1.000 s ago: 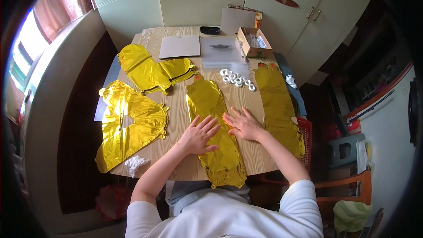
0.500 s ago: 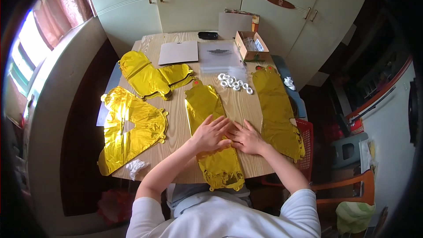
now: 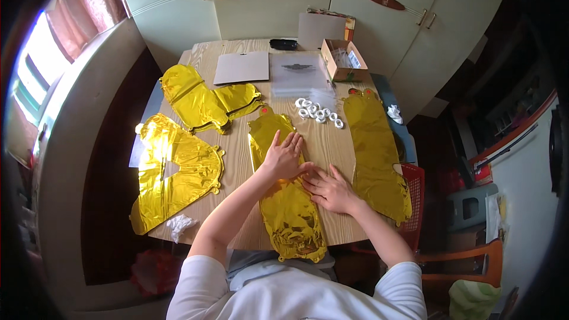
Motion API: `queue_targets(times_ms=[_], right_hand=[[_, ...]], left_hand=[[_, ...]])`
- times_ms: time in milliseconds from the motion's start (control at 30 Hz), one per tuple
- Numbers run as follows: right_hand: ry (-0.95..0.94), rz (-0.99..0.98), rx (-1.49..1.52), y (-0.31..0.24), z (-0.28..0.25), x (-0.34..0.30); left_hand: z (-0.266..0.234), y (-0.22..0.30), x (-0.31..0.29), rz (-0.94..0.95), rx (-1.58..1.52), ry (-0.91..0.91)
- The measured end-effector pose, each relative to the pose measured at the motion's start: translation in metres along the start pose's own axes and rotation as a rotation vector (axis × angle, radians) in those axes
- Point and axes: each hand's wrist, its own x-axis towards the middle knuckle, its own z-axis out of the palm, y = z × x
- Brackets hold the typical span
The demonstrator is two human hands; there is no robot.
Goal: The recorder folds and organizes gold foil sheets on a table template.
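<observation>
A flat gold foil balloon [image 3: 294,216] lies lengthwise before me, its near end at the table's front edge. My left hand [image 3: 283,157] rests flat on its upper half, fingers stretched out. My right hand [image 3: 331,189] lies open at the balloon's right edge, its fingertips on the foil close to my left thumb. Crinkles show in the balloon's near end. To the right lies another gold foil balloon [image 3: 373,154]. On the left are a curved gold foil balloon [image 3: 204,169] and a folded-looking gold foil piece [image 3: 192,98].
Several small white ribbon rolls [image 3: 320,111] sit beyond my hands. Behind them are clear plastic bags [image 3: 296,83], a grey-white board [image 3: 242,67], a black tray [image 3: 283,44] and a cardboard box [image 3: 347,70]. Crumpled white tissue [image 3: 180,226] lies at the front left. A red plastic chair [image 3: 413,198] stands right.
My left hand has slid up and away from me along the foil. My right hand has barely moved. The view has shifted slightly.
</observation>
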Motion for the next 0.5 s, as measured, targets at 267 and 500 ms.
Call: queue_targets(times_ms=[267, 500], right_hand=[[0.036, -0.017, 0.043, -0.005, -0.001, -0.008], [-0.003, -0.017, 0.046, -0.013, -0.003, -0.025]], left_hand=[[0.003, -0.009, 0.012, -0.011, 0.029, 0.02], [0.006, -0.01, 0.017, -0.025, 0.038, 0.012]])
